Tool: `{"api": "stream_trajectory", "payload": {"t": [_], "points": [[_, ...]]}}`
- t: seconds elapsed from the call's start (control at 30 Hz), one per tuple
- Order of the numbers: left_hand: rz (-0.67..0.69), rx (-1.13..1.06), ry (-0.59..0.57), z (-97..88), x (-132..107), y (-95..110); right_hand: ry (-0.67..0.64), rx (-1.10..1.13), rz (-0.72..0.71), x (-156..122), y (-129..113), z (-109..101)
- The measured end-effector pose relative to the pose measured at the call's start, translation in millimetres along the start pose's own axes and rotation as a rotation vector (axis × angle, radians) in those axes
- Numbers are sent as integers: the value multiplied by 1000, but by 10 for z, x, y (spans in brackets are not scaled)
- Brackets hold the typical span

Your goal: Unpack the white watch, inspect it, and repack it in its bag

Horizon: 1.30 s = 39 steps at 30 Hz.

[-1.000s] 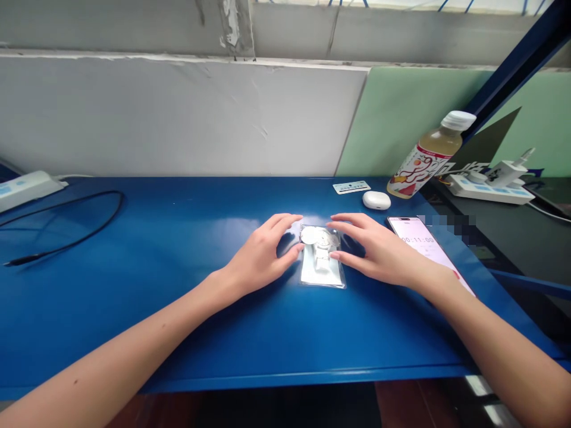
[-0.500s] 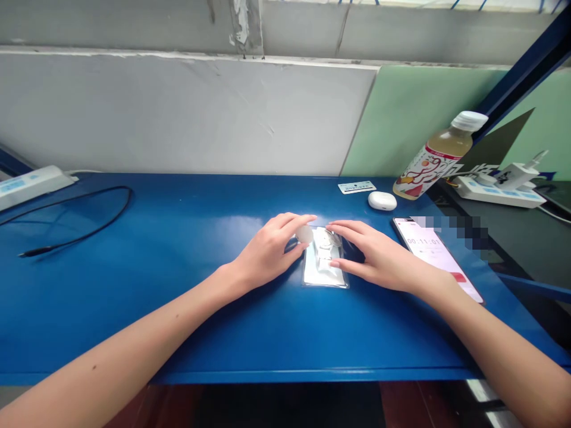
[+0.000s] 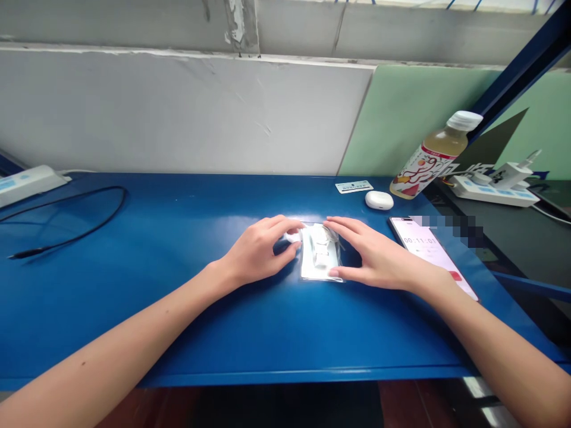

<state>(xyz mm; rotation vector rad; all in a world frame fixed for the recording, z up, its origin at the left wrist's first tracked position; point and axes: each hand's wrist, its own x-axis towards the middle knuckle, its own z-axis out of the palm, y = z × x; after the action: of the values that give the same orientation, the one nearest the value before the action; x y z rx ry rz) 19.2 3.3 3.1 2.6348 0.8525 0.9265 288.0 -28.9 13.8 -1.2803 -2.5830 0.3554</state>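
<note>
My left hand (image 3: 257,252) has its thumb and fingers closed on a small white disc (image 3: 292,237), now seen tilted and partly hidden by the fingertips. Right beside it a clear plastic packet (image 3: 310,273) lies flat on the blue table (image 3: 214,333), with white pieces inside that glare too much to make out. At the packet's right side is my right hand (image 3: 370,252), thumb and fingers spread apart. Its thumb tip rests at the lower right of the packet, and its fingertips are by the upper right edge.
To the right lie a phone (image 3: 430,255) with a timer on screen, a white earbud case (image 3: 379,200) and a small card (image 3: 354,187). Behind them stands a drink bottle (image 3: 423,166) near a power strip (image 3: 493,191). A black cable (image 3: 118,208) and another power strip (image 3: 29,184) are at left.
The white disc has turned from facing me to a tilted angle and moved slightly left with my left hand. My right thumb has shifted a little lower on the packet.
</note>
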Motion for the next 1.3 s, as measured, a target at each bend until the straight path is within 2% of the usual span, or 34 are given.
{"api": "stream_trajectory", "payload": {"t": [0.07,0.2,0.3,0.6,0.97,1.07,1.17,1.3], "points": [[-31,-10,-21,-16,6,28,-17,-11,3,0,1,-9],[-57,25,-237,-12,-14,38,-48,2,2,-9,19,-8],[-63,25,-314,9,-37,25,-44,43,-3,-22,32,-2],[-99,19,-320,-8,-40,35,-100,14,50,-6,21,-21],[-128,73,-424,-40,-34,38,-23,35,-31,13,42,53],[-113,41,-401,-72,-24,17,67,14,-8,24,41,22],[-154,38,-358,-77,-18,-35,175,-21,62,29,54,-4],[-206,109,-280,-51,-15,-96,151,34,84,26,62,-59]]}}
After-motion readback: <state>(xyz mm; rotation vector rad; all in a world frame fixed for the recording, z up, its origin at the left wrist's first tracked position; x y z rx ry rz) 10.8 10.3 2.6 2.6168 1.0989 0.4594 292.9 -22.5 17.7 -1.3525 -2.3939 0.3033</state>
